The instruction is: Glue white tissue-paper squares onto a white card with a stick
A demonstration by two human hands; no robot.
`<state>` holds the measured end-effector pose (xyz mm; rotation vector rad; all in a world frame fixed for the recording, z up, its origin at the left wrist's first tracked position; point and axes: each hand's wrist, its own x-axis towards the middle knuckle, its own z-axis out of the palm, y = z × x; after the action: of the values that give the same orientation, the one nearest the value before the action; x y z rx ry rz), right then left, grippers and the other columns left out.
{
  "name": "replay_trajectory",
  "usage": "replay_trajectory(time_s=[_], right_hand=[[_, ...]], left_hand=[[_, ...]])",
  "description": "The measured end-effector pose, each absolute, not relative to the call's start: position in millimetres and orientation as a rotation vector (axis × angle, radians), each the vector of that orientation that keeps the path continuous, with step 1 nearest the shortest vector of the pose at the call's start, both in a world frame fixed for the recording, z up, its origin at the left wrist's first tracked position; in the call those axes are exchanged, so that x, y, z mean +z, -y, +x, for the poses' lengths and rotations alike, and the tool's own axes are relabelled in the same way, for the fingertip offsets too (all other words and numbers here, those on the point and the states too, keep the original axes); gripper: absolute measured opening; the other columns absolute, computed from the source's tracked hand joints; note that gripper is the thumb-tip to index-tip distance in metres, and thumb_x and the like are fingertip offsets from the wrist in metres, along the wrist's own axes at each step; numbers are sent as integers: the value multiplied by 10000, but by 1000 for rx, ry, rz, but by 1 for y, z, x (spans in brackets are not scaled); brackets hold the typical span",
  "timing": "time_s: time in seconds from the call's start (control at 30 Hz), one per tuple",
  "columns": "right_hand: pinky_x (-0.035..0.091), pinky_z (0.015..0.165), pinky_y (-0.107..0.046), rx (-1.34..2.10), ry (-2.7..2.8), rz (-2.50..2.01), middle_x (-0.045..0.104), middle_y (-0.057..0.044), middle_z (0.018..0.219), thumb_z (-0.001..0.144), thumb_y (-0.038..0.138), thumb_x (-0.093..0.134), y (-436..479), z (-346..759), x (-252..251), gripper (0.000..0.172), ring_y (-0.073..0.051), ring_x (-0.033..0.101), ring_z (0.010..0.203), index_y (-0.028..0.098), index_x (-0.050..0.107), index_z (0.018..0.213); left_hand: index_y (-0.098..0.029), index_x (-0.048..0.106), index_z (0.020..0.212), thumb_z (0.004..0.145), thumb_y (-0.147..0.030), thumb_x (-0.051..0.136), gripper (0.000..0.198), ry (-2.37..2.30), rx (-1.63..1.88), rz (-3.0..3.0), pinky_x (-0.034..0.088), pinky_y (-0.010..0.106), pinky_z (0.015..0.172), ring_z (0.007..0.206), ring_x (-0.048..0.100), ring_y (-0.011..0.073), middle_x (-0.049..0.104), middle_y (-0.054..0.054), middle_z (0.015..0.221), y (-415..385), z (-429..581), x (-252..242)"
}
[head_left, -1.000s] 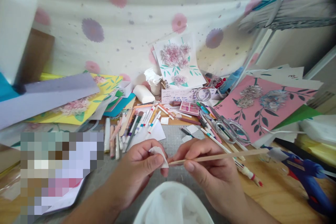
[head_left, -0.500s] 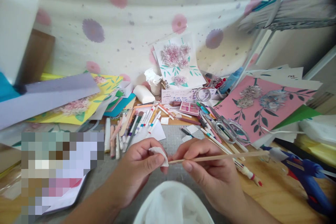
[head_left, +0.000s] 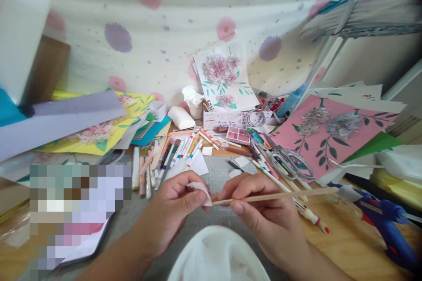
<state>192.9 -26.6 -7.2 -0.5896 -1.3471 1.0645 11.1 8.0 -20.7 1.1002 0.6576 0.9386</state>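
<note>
Between the thumb and fingers of my left hand point(head_left: 180, 210) is a small piece of white paper point(head_left: 201, 190), slightly curled. My right hand point(head_left: 263, 210) pinches a thin wooden stick point(head_left: 280, 196), which points off to the right. The stick's left tip lies at the edge of the paper; whether it touches cannot be made out. Both hands are over a grey cutting mat point(head_left: 217, 171). Right below them stands a white tub point(head_left: 176, 268) with a pale lining or tissue inside.
Markers point(head_left: 184, 149) and brushes lie behind my hands. Scissors point(head_left: 283, 162) and a blue glue gun point(head_left: 382, 215) are on the right. Paper flower pictures lean at the back point(head_left: 224, 74) and on a pink sheet point(head_left: 343, 127). A tablet-like device point(head_left: 89, 246), partly blurred out, lies at left.
Almost nothing differs. The paper has tilted slightly in my left fingers, and the whole view has shifted a little; both hands keep their hold.
</note>
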Motion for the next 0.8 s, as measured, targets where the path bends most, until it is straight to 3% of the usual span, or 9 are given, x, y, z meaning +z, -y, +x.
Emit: replay_trajectory(time_s=[0.8], right_hand=[[538, 750, -205, 1092, 1336, -567, 726, 3, 876, 850, 108, 665, 26, 193, -8, 158, -115, 695, 815, 257, 705, 883]], left_hand=[[-194, 658, 738, 761, -386, 782, 230, -649, 924, 1082, 407, 220, 666, 641, 546, 108, 639, -34, 663, -7, 12, -19]])
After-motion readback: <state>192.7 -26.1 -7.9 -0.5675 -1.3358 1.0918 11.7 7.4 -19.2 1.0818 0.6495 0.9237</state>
